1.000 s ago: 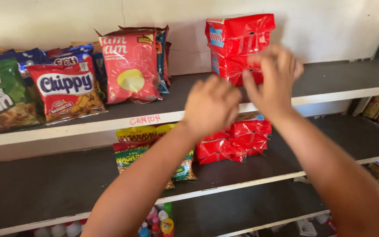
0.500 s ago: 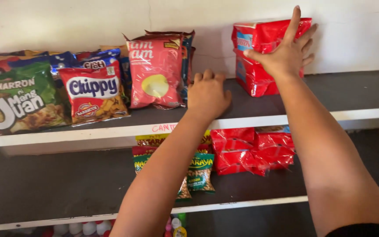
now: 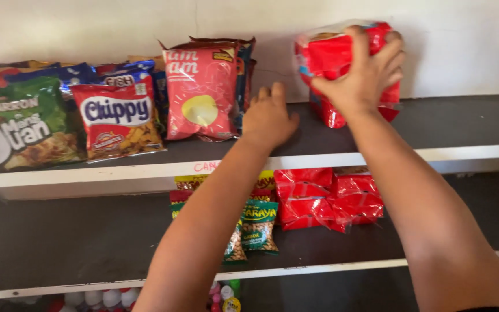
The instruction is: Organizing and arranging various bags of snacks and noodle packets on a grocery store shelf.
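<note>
While the right hand (image 3: 360, 75) clamps over the front of the red wrapped pack (image 3: 333, 55), fingers spread wide across its shiny face and curled over its top edge, the pack stands on its end at the right of the upper shelf (image 3: 469, 118), close to the pale wall (image 3: 463, 40). Its long axis runs up and down, tilted a little, with the top leaning off to the left and the broad front face turned out toward the camera; the bottom corner sits on the dark shelf surface just below the wrist. The left hand (image 3: 268, 118) lies palm down on the same shelf, fingers loosely together and holding nothing, just left of the pack and apart from it. Right beside that hand, to its left, a pink chip bag (image 3: 200, 92) stands upright with more bags tucked behind it, so the pack has a narrow open strip of shelf between itself and the bags. Farther left come a red snack bag (image 3: 116, 118) and a green snack bag (image 3: 18, 124), both leaning back in a row. Down on the lower shelf (image 3: 88, 237), more red packs (image 3: 330, 199) lie in a heap directly beneath the held one, with small green nut packets (image 3: 258, 225) beside them, partly hidden by the left forearm. At the very bottom edge, small bottle caps (image 3: 105, 299) peek out, too cut off to tell more.
</note>
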